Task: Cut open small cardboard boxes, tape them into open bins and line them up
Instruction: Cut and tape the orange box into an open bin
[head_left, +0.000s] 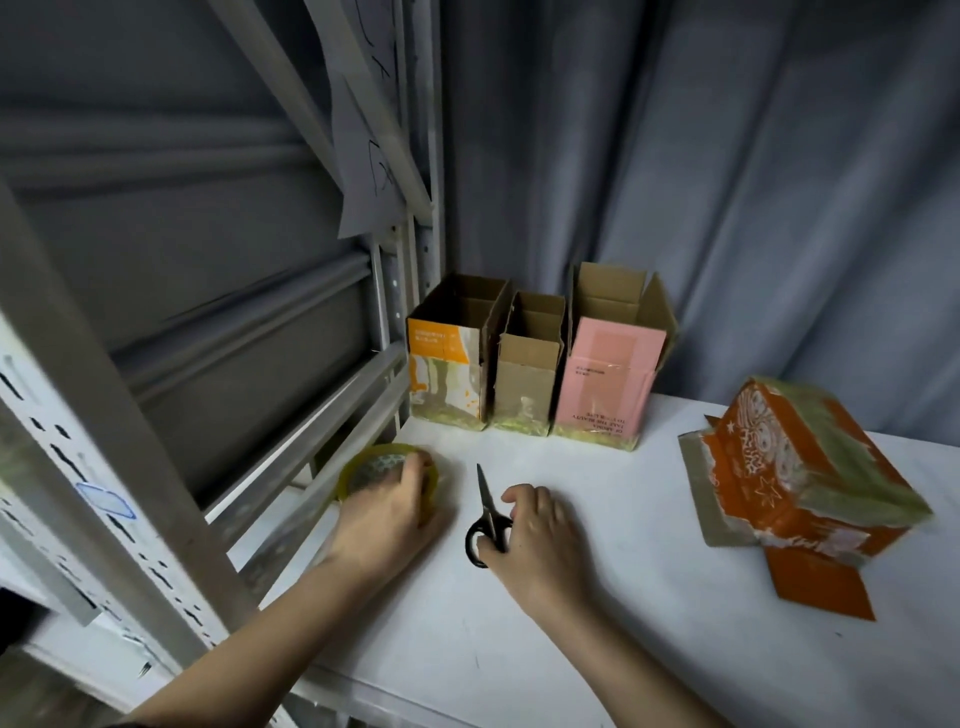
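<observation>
On the white counter, left hand grips the yellowish clear tape roll, right hand grips the black-handled scissors (likely parking both tools clear of the orange box).

- Left hand: palm down, fingers curled over the tape roll, forearm reaching in from lower left.
- Right hand: palm down, fingers curled around the scissors' handles, forearm bare.
</observation>
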